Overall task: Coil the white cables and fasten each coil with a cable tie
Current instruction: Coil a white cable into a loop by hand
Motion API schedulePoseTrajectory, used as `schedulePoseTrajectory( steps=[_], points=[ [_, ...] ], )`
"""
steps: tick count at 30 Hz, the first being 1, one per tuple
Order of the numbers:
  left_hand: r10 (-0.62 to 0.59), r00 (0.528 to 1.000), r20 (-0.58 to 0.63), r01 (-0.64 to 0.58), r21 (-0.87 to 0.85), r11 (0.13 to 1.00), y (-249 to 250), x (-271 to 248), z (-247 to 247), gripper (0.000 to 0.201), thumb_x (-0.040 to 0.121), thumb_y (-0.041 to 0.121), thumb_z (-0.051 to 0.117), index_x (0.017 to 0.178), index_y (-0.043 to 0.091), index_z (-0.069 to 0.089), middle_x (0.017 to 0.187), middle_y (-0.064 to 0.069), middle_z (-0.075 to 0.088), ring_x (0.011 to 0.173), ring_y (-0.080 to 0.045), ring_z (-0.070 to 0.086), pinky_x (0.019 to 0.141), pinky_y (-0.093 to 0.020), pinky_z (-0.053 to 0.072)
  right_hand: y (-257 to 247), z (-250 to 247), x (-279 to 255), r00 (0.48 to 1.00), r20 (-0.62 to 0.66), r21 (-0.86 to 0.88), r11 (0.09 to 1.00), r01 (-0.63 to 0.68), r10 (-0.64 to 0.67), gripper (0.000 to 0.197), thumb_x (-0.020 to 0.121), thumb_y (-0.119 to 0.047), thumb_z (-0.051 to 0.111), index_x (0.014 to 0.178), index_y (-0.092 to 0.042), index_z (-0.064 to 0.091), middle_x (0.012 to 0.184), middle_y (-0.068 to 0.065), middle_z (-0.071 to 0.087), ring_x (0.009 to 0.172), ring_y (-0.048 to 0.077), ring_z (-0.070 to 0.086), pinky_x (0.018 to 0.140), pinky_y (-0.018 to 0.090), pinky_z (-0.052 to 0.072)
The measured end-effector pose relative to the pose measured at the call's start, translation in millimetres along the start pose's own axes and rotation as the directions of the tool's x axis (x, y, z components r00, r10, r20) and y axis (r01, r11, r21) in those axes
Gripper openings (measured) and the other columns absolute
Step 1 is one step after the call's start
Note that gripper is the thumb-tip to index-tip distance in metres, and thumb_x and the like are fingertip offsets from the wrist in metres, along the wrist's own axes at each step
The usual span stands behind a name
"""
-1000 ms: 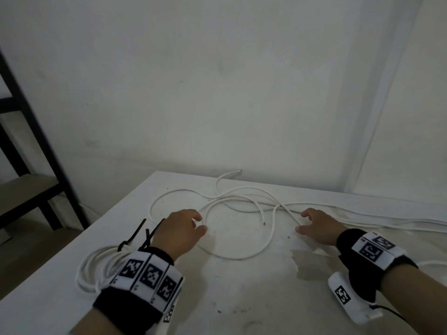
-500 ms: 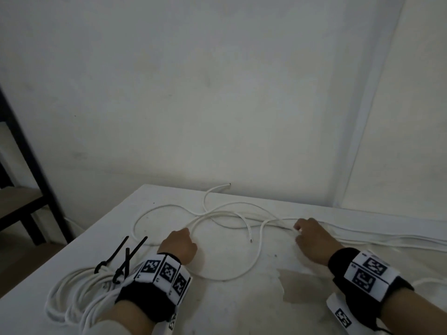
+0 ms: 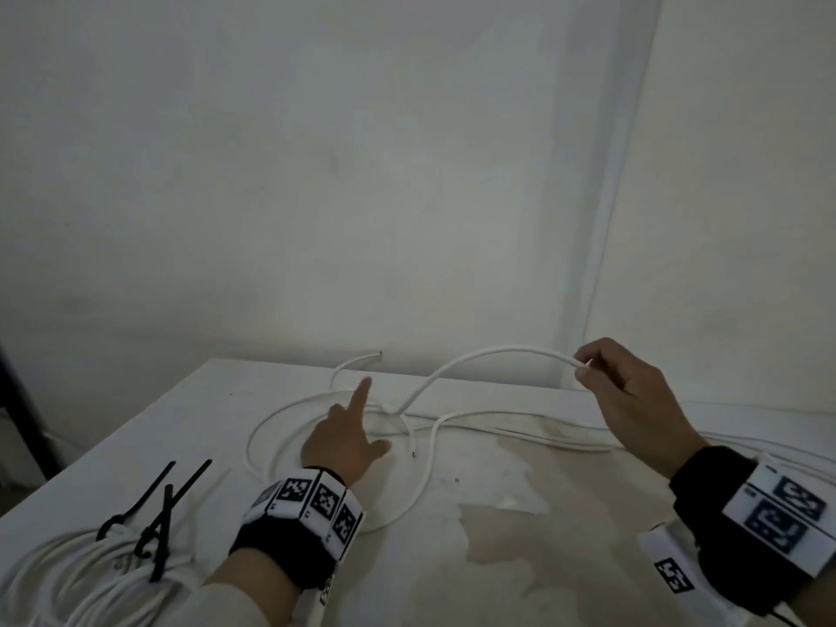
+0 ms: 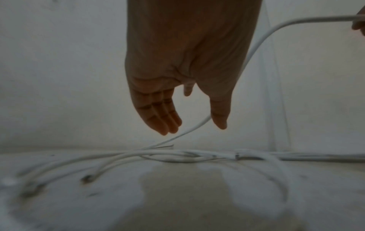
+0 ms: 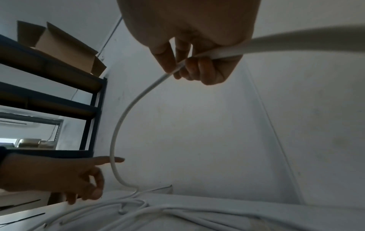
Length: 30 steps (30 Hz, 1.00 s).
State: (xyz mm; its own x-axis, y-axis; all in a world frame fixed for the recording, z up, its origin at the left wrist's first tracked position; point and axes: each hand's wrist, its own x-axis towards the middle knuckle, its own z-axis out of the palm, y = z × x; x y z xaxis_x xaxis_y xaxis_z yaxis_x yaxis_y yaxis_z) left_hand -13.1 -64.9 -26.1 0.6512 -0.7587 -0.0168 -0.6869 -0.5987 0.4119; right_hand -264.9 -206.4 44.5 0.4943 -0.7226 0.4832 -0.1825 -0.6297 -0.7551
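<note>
Loose white cables [image 3: 316, 402] sprawl in loops across the white table [image 3: 452, 572]. My right hand [image 3: 583, 371] pinches one white cable [image 3: 493, 353] and holds it lifted above the table's far side; the right wrist view shows that cable [image 5: 126, 109] arcing down from my fingers [image 5: 197, 67]. My left hand [image 3: 357, 427] hovers over the loops with the forefinger stretched out and holds nothing; its fingers [image 4: 160, 118] hang relaxed beside the raised cable [image 4: 254, 50]. A finished coil [image 3: 86, 576] with black cable ties [image 3: 156, 513] lies at the near left.
A white wall [image 3: 362, 174] stands just behind the table. More cable runs [image 3: 746, 448] stretch along the right edge. A dark metal shelf [image 5: 59, 93] with a cardboard box [image 5: 65, 45] stands left of the table.
My right hand has taken hold of a cable and raised it off the table. My left hand has lifted from the loops and opened, its forefinger now pointing forward.
</note>
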Motion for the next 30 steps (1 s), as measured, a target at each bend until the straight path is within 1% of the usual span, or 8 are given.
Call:
schedulePoseTrajectory(
  steps=[3, 6, 12, 16, 19, 25, 27, 30],
  points=[
    [0.141, 0.990, -0.008, -0.141, -0.074, 0.987, 29.6, 2.3, 7.1, 0.062, 0.089, 0.047, 0.052, 0.144, 0.037, 0.025, 0.118, -0.010, 0.047, 0.110, -0.025, 0.054, 0.090, -0.032, 0.043, -2.9, -11.3, -5.3, 0.999, -0.025, 0.065, 0.997, 0.038, -0.036, 0.018, 0.090, -0.002, 0.050, 0.076, -0.014, 0.053, 0.059, 0.008, 0.038, 0.046, 0.008, 0.032, 0.043, 0.013, 0.026],
    [0.210, 0.976, -0.065, -0.215, -0.071, 0.974, 49.6, -0.9, 12.0, 0.033, 0.096, 0.040, 0.039, 0.113, 0.020, 0.058, 0.099, -0.006, 0.046, 0.096, -0.026, 0.057, 0.078, -0.029, 0.042, 0.6, -24.9, -2.2, 0.994, -0.107, 0.093, 0.995, 0.045, -0.035, 0.019, 0.090, -0.002, 0.050, 0.075, -0.015, 0.053, 0.060, 0.007, 0.038, 0.050, 0.009, 0.032, 0.044, 0.013, 0.026],
    [0.236, 0.939, -0.251, -0.254, -0.039, 0.967, 44.5, 5.0, 2.5, 0.030, 0.099, 0.028, 0.034, 0.104, 0.007, 0.055, 0.082, -0.008, 0.049, 0.080, -0.031, 0.055, 0.066, -0.033, 0.038, 7.2, -62.2, 3.5, 0.939, -0.333, 0.068, 0.991, 0.113, -0.084, 0.032, 0.091, -0.003, 0.049, 0.069, -0.027, 0.050, 0.052, -0.017, 0.051, 0.048, 0.002, 0.040, 0.046, 0.011, 0.029],
    [0.186, 0.918, -0.351, -0.239, -0.114, 0.964, 26.4, 8.2, -7.4, 0.025, 0.097, 0.020, 0.040, 0.098, 0.003, 0.057, 0.076, -0.021, 0.060, 0.080, -0.037, 0.061, 0.069, -0.039, 0.044, 14.0, -85.8, -4.5, 0.899, -0.434, 0.102, 0.988, 0.117, -0.061, 0.032, 0.087, -0.013, 0.049, 0.066, -0.036, 0.056, 0.049, -0.016, 0.051, 0.042, 0.002, 0.038, 0.041, 0.009, 0.027],
    [0.139, 0.911, -0.387, -0.206, -0.137, 0.969, 14.2, 14.9, -13.4, 0.023, 0.096, 0.018, 0.044, 0.101, 0.001, 0.059, 0.081, -0.026, 0.064, 0.081, -0.039, 0.061, 0.071, -0.040, 0.045, 21.9, -103.3, -10.3, 0.878, -0.478, 0.012, 0.998, 0.055, -0.043, 0.030, 0.089, -0.007, 0.049, 0.068, -0.027, 0.054, 0.049, -0.011, 0.051, 0.043, 0.002, 0.039, 0.041, 0.010, 0.028],
    [0.177, 0.851, -0.495, -0.203, 0.001, 0.979, 21.5, 17.3, -28.2, 0.025, 0.096, 0.016, 0.045, 0.104, -0.001, 0.062, 0.086, -0.027, 0.062, 0.082, -0.040, 0.058, 0.067, -0.042, 0.043, 49.5, -99.2, -18.0, 0.951, -0.162, -0.483, 0.819, -0.310, 0.264, 0.008, 0.092, -0.012, 0.045, 0.089, -0.012, 0.053, 0.076, 0.014, 0.059, 0.070, 0.031, 0.051, 0.063, 0.034, 0.034],
    [0.201, 0.817, -0.540, -0.188, 0.080, 0.979, 28.1, 12.1, -32.6, 0.023, 0.094, 0.015, 0.049, 0.102, 0.000, 0.065, 0.090, -0.027, 0.055, 0.086, -0.039, 0.052, 0.064, -0.041, 0.040, 56.9, -88.2, -18.4, 0.917, -0.057, -0.595, 0.724, -0.349, 0.395, 0.023, 0.093, -0.012, 0.039, 0.113, -0.013, 0.051, 0.102, 0.015, 0.059, 0.087, 0.031, 0.053, 0.070, 0.031, 0.034],
    [0.284, 0.782, -0.555, -0.236, 0.158, 0.959, 36.5, 3.7, -40.6, 0.010, 0.089, 0.004, 0.056, 0.090, 0.000, 0.065, 0.097, -0.029, 0.055, 0.087, -0.043, 0.053, 0.060, -0.044, 0.044, 56.2, -66.1, -18.7, 0.914, 0.046, -0.689, 0.675, -0.263, 0.403, 0.060, 0.094, -0.021, 0.040, 0.146, -0.016, 0.011, 0.143, 0.012, 0.033, 0.121, 0.028, 0.043, 0.094, 0.035, 0.035]
  ],
)
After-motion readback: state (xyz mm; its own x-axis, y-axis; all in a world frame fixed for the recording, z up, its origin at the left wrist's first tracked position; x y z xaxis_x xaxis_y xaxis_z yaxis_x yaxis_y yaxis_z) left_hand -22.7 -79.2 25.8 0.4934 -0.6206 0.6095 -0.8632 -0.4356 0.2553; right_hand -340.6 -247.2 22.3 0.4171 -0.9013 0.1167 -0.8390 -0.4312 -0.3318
